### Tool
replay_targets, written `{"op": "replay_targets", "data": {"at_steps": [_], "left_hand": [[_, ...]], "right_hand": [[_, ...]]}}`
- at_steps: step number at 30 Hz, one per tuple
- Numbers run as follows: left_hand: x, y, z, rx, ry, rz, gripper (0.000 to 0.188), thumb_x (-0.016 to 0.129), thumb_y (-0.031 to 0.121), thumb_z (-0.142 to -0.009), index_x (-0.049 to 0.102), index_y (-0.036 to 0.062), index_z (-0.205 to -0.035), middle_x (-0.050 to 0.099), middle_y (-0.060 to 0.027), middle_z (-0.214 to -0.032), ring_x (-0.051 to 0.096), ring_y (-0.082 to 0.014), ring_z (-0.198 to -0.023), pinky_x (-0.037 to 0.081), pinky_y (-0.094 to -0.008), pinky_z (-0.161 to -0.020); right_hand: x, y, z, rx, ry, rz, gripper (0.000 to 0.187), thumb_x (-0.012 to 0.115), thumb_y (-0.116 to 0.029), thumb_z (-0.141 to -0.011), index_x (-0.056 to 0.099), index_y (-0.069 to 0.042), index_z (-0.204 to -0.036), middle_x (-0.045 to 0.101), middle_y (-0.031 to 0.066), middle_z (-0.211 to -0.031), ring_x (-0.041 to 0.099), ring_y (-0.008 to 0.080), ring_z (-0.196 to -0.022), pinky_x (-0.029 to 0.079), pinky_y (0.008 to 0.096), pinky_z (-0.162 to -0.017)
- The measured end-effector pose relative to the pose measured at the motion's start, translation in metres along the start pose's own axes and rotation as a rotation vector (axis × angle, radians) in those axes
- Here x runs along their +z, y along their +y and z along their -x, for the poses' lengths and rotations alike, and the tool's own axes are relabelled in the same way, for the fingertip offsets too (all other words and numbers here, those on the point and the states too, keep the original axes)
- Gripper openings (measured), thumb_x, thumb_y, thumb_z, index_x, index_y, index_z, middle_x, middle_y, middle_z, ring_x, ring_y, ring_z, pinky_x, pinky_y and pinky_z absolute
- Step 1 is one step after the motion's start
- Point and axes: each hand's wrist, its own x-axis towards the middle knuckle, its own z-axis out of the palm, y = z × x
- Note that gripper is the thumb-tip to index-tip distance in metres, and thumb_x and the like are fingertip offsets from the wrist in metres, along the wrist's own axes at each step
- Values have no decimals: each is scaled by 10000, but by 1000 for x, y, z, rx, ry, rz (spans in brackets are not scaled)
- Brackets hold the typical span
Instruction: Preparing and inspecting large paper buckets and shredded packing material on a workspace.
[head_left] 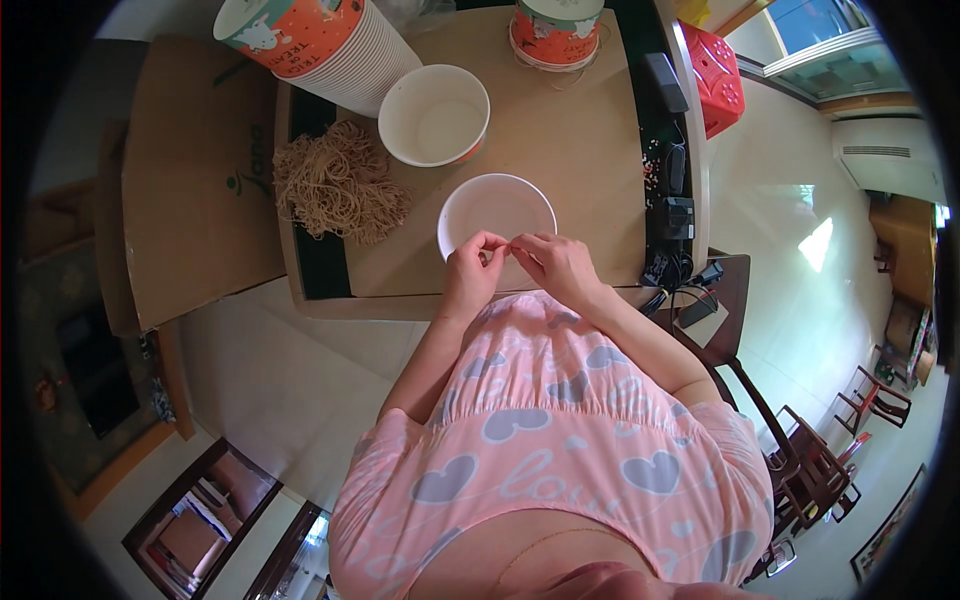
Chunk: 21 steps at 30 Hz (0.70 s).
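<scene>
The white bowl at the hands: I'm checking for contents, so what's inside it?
Only pale inner wall and floor show inside the white bowl; no contents are visible. The left hand and right hand cover part of its near side, so that portion can't be seen.

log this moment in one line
left hand, right hand: fingertips together over near bowl; held item: unclear; string pile: left; bowl stack: far left

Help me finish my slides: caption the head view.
Left hand and right hand meet by the near edge of a bowl, string and stacked bowls at left.
</scene>
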Motion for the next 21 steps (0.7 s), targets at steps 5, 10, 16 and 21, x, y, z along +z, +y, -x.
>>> {"op": "replay_targets", "data": {"at_steps": [5, 10, 16, 21], "left_hand": [[2, -5, 0, 77, 22, 16, 46, 576, 33, -876, 594, -4, -898, 669, -90, -814, 630, -161, -651, 480, -270, -568], [2, -2, 2, 57, 18, -10, 53, 554, 37, -894, 566, -6, -923, 664, -114, -852, 666, -217, -740, 516, -303, -624], [2, 6, 2, 73, 18, -94, 59, 541, 46, -901, 530, -2, -934, 640, -134, -871, 653, -270, -793, 513, -341, -676], [5, 11, 4, 136, 40, -349, 65, 527, 58, -901, 496, 13, -936, 601, -146, -907, 607, -331, -859, 490, -397, -729]], "right_hand": [[2, 1, 1, 15, 9, 8, 84, 583, -184, -866, 644, -142, -904, 629, 80, -729, 626, 292, -668, 492, 398, -565], [4, 3, 1, 10, 15, 26, 82, 587, -194, -866, 640, -138, -896, 629, 82, -728, 625, 294, -666, 488, 401, -563], [3, 2, 1, 19, 10, 28, 83, 590, -193, -864, 634, -126, -880, 631, 85, -733, 621, 299, -670, 486, 405, -563], [4, 3, 1, -2, 19, 28, 87, 592, -190, -860, 636, -115, -870, 635, 86, -745, 620, 302, -679, 486, 405, -569]]}}
